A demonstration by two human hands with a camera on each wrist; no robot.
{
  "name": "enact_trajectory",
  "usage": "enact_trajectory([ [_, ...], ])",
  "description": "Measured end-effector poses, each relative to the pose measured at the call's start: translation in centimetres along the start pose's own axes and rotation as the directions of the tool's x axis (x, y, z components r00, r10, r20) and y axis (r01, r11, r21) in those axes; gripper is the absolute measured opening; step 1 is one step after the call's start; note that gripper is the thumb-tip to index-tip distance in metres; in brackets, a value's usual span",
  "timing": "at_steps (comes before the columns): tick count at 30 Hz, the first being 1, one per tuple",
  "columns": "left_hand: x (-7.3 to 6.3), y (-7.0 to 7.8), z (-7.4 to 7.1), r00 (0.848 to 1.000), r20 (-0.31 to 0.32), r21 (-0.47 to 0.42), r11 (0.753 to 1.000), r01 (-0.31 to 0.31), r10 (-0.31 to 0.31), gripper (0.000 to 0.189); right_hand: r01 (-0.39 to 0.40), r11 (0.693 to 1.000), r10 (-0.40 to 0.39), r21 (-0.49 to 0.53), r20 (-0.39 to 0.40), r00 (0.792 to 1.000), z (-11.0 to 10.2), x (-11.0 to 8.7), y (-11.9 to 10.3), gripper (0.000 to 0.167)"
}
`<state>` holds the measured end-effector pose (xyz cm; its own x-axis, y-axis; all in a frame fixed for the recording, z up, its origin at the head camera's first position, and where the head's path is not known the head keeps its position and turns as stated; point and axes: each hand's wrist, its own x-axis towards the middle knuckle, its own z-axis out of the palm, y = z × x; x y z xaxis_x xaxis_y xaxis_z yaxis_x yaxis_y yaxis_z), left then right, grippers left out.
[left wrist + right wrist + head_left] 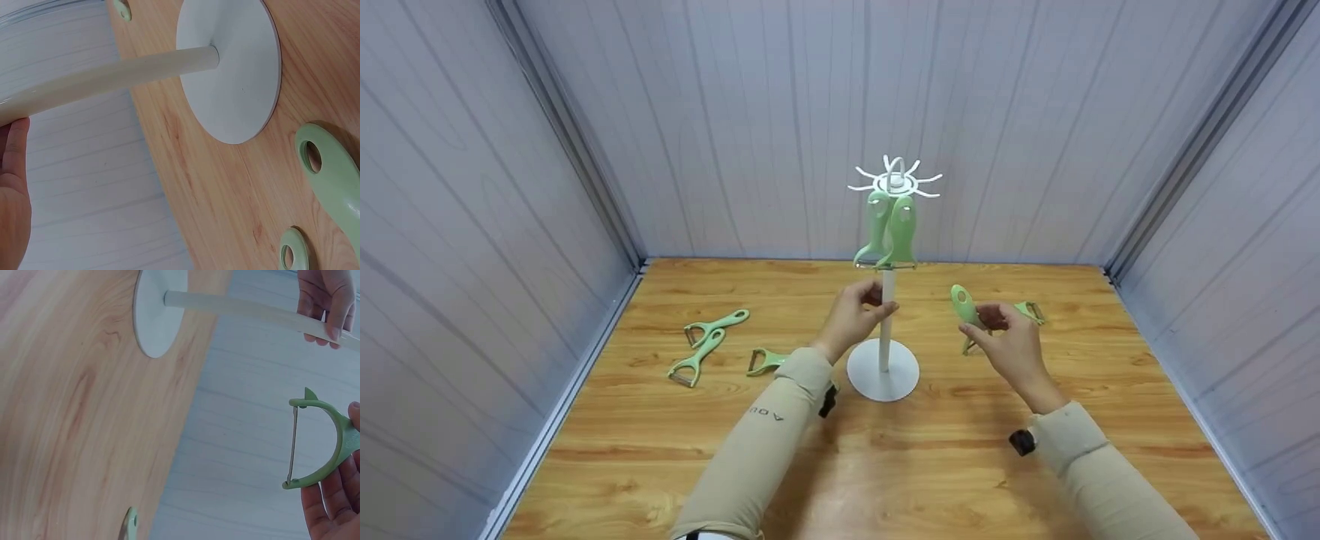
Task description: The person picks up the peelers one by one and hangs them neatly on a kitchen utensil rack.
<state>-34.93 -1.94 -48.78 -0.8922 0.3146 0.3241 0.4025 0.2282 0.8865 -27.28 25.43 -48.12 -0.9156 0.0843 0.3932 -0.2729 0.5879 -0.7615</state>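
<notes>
A white stand with a round base point(883, 371), a thin pole point(886, 330) and a ring of hooks point(895, 182) on top stands mid-table. Two green peelers point(901, 229) hang side by side from its hooks, blades down. My left hand point(856, 315) grips the pole about halfway up, thumb on its near side. To the right of the stand, my right hand point(1011, 345) holds another green peeler point(964, 304) between thumb and fingers. Its holed handle end points up, and in the right wrist view its Y-shaped blade head point(337, 444) sticks out past the fingers.
On the left of the wooden table point(660, 465) lie two green peelers point(697, 358) close together. One more peeler point(766, 361) is partly hidden by the left sleeve. Behind the right hand lies another peeler point(1031, 311). Pale panel walls point(750, 135) enclose the table at back and sides.
</notes>
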Motion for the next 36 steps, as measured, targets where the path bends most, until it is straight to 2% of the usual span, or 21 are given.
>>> enact_trajectory([
  [11, 0.1, 0.0, 0.0, 1.0, 0.007, 0.002, 1.0, -0.004, 0.004, 0.021, 0.061, 0.998, -0.059, 0.024, -0.065, 0.996, -0.3, 0.5, -2.1, 0.03],
  [23, 0.0, -0.1, 0.0, 1.0, -0.002, 0.019, 1.0, -0.009, 0.009, 0.021, 0.119, 0.989, -0.109, 0.088, -0.11, 0.988, -0.7, 0.8, -3.9, 0.029],
  [32, 0.0, -0.1, 0.1, 1.0, -0.016, 0.013, 1.0, -0.016, 0.017, 0.018, 0.117, 0.989, -0.105, 0.095, -0.125, 0.987, -0.7, 1.2, -5.2, 0.028],
  [36, 0.0, -0.2, 0.1, 1.0, -0.021, 0.008, 1.0, -0.017, 0.017, 0.017, 0.147, 0.982, -0.128, 0.121, -0.149, 0.981, -0.7, 1.7, -5.9, 0.028],
])
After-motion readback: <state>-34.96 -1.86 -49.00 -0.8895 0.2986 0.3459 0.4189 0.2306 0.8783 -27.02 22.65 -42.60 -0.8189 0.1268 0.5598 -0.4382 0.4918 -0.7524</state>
